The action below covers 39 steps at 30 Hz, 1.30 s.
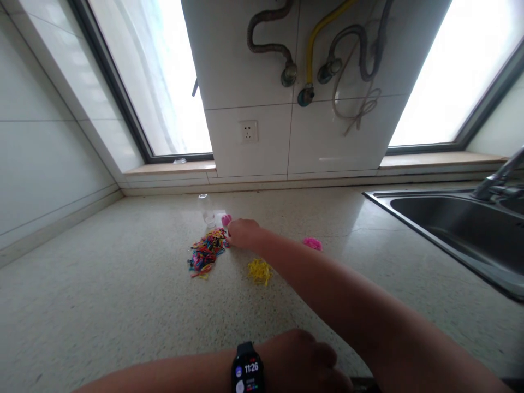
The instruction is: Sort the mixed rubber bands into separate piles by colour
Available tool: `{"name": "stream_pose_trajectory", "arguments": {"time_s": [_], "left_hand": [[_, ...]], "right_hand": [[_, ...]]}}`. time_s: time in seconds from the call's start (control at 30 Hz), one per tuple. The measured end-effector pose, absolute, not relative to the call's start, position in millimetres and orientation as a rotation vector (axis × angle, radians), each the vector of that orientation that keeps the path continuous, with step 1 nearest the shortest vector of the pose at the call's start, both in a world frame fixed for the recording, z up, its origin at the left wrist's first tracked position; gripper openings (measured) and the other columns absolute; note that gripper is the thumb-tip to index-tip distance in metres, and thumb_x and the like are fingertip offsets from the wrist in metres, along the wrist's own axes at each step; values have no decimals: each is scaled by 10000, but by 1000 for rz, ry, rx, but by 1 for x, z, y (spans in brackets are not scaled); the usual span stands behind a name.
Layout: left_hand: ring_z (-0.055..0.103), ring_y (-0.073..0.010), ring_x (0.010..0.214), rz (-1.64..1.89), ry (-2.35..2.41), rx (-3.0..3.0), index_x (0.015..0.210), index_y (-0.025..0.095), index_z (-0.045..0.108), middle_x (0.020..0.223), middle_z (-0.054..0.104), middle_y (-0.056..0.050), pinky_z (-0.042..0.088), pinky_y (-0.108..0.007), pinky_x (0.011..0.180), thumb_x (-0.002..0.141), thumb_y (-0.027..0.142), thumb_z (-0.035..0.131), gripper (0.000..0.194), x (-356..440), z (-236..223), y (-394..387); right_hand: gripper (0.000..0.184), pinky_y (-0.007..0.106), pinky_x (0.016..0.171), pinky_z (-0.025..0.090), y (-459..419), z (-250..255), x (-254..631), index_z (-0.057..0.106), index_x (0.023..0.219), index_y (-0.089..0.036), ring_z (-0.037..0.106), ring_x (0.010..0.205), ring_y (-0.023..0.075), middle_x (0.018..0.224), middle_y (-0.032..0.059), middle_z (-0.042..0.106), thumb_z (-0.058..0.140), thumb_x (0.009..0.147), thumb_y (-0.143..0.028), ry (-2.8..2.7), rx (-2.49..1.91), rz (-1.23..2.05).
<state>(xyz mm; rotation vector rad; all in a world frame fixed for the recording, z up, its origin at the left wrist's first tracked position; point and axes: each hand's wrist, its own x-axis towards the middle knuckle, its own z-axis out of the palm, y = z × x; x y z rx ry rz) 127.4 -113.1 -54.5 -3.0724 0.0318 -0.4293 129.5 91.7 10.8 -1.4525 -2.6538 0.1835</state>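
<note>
My right hand (244,234) reaches across the counter to the right edge of a pile of mixed-colour small rubber bands (208,251). Its fingers are drawn together; whatever they pinch is too small to make out. Just beyond the fingertips sits a small pink object (226,219), perhaps a lid. A clear bottle (207,212) stands behind the pile. Yellow bands (259,272) form a heap below my right wrist, and pink bands (313,243) lie beyond the forearm. Near the counter's front edge, my left hand (309,361) rests with curled fingers, their inside hidden.
A speckled counter (155,305) runs to the tiled wall. A steel sink (446,224) with a tap (499,174) is set in at the right. A socket (249,131) and hoses with valves (289,73) are on the wall. A watch (248,368) is on my left wrist.
</note>
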Motion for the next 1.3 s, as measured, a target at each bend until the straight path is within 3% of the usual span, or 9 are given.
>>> {"name": "stream_pose_trajectory", "arguments": {"time_s": [0.23,0.37,0.53,0.67,0.97,1.17,1.3], "left_hand": [[504,-140,611,-431,32,-3065,1030,307,615,684,545,15,316,-260,428,950,408,584,133,124,-46,-113],[505,-143,630,-470,3,-3067,952,282,623,671,543,17,298,-270,423,946,366,598,87,125,-47,-114],[491,-146,640,-519,28,-3072,956,264,639,727,587,30,318,-273,420,928,347,628,88,124,-43,-115],[498,-149,668,-498,56,-3063,904,216,658,796,625,41,352,-279,413,905,310,652,94,122,-31,-116],[521,-146,649,-528,95,-3038,871,225,669,758,623,46,323,-277,403,891,282,672,61,125,-36,-115],[528,-136,659,-505,100,-3059,867,239,638,734,611,46,286,-277,419,932,303,627,91,125,-45,-111],[527,-125,664,-503,113,-3124,984,275,634,760,627,60,288,-267,419,977,281,557,77,126,-56,-106]], "right_hand": [[387,349,799,544,90,12,133,692,1134,-209,694,1005,276,1160,156,711,604,861,-468,-2681,-1502,68],[385,336,798,545,87,16,140,710,1103,-210,693,1003,273,1154,141,718,604,856,-486,-2681,-1521,12],[268,338,779,521,85,26,174,741,1008,-199,694,965,271,1062,132,744,584,848,-346,-2657,-1591,-38],[242,302,720,483,82,33,223,747,973,-209,690,895,243,973,99,758,568,836,-296,-2562,-1653,-4],[181,267,638,398,50,24,289,769,888,-213,664,765,189,880,62,764,632,803,-297,-2485,-1554,185],[269,263,640,396,60,7,318,760,905,-185,627,703,164,824,59,742,537,878,-333,-2256,-1428,290],[324,260,584,390,74,-13,359,737,908,-135,573,619,153,702,52,683,486,877,-336,-1908,-1500,402]]}}
